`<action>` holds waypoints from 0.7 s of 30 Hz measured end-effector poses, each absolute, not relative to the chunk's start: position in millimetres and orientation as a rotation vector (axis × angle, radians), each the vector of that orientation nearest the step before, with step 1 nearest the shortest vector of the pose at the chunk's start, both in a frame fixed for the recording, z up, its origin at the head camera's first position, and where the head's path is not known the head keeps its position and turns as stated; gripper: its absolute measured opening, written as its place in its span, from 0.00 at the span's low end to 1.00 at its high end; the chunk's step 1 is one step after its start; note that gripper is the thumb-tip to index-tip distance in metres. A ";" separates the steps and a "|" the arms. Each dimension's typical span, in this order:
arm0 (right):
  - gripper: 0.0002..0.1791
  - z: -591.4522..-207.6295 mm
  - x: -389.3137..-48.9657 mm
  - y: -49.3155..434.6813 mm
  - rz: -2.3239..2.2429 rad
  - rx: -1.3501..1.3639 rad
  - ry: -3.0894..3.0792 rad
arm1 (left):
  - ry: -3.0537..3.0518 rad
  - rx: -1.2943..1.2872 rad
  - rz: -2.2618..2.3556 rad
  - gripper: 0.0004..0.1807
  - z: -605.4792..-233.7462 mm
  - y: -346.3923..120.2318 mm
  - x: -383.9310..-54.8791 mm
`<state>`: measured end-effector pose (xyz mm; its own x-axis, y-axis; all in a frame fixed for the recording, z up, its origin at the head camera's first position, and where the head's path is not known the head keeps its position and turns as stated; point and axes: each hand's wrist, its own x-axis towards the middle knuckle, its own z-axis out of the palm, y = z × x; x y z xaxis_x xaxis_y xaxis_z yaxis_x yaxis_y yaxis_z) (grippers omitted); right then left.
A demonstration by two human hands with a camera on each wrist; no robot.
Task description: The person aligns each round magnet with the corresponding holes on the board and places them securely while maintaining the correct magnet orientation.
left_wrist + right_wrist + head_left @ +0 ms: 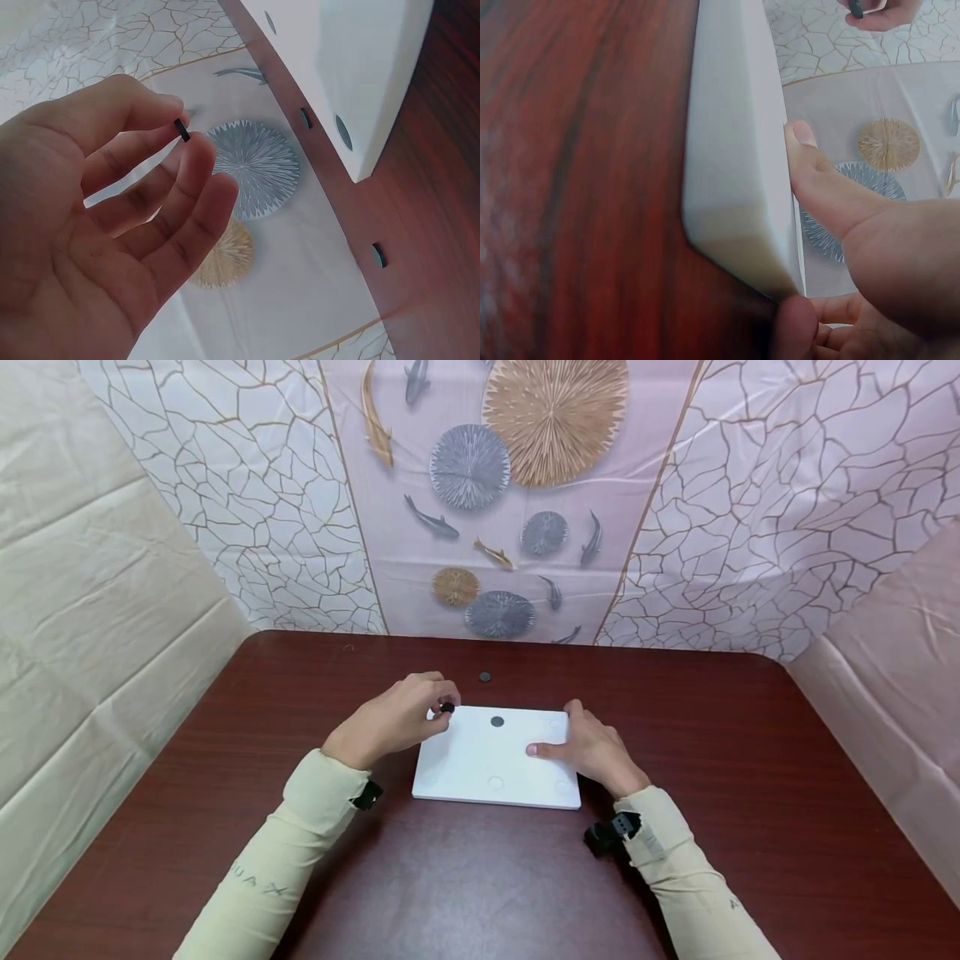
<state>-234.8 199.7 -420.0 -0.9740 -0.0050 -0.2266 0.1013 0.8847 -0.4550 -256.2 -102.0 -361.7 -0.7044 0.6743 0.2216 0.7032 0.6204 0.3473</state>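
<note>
My left hand (397, 714) pinches a small black disc (182, 130) between thumb and fingertips, above the far left corner of a white board (480, 756). The board lies flat on the table, with shallow round recesses in its top. One dark disc (497, 722) sits near the middle of its far edge. Another disc (343, 133) shows at a corner in the left wrist view, hidden by my hand in the head view. My right hand (596, 747) grips the board's right edge, its thumb (806, 142) on top and fingers along the side.
Beyond the board, a loose dark disc (485, 677) lies on the reddish-brown table (675, 718). A second loose disc (379, 255) shows on the table in the left wrist view. A patterned cloth (480, 535) hangs behind the table's far edge.
</note>
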 end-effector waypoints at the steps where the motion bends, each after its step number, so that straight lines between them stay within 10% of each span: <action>1: 0.55 -420.1 -234.7 199.8 -0.703 0.073 2.832 | -2.766 -1.178 -0.644 0.09 -362.0 -100.9 -256.9; 21: 0.54 -419.7 -235.7 198.7 -0.701 0.080 2.823 | -2.801 -1.223 -0.673 0.10 -364.8 -78.4 -268.6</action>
<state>-235.7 198.7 -419.7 -0.9717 -0.0029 -0.2361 0.1078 0.8840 -0.4548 -268.6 -78.4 -364.8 -0.6944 0.6970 0.1791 0.7023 0.6020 0.3799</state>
